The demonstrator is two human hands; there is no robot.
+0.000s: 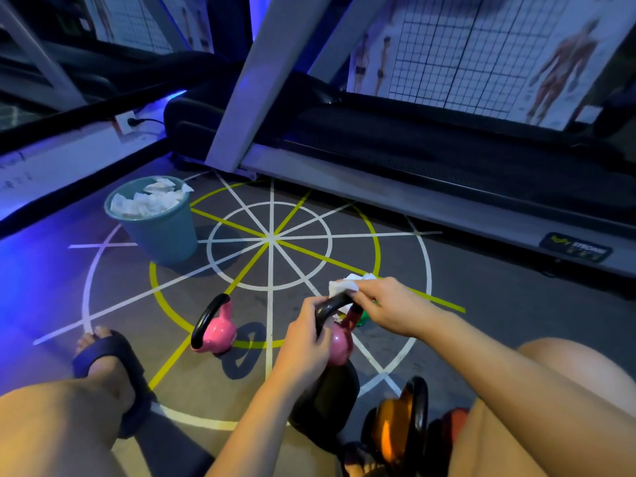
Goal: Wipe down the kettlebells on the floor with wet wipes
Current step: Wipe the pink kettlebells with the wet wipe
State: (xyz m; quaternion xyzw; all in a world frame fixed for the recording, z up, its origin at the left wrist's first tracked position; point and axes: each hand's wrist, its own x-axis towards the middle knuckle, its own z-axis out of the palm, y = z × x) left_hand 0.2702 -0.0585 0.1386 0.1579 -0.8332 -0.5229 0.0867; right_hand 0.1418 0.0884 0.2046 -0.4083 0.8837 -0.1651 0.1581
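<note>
The right hand (389, 304) is pressing a wet wipe (346, 285) onto the top of the black handle (328, 304) of a pink kettlebell (339, 347), with its fingers pinching the wipe tight against the curve. The left hand (304, 342) is steadying things, its fingers wrapping round the handle's near side. This bell is sitting low between the knees, just over a dark kettlebell (330, 397). Whether it is resting on that one or being held up, I cannot tell.

So where is the job standing? It is looking like somewhere around midway. The bin (165, 235) out to the left is brimming with crumpled used wipes (148, 201), which is suggesting a good deal of wiping already done. A second pink kettlebell (216, 330) is standing alone on the floor (481, 304), well apart from the hands — cleaned or waiting, nothing is showing which. An orange kettlebell (395, 425) is crowding in by the right leg, its state just as unclear, as is the dark one's.

On the bell in hand, only the handle is getting attention — the pink body is probably coming next. Something green (364, 318) is peeking out under the right hand, too hidden to name.
</note>
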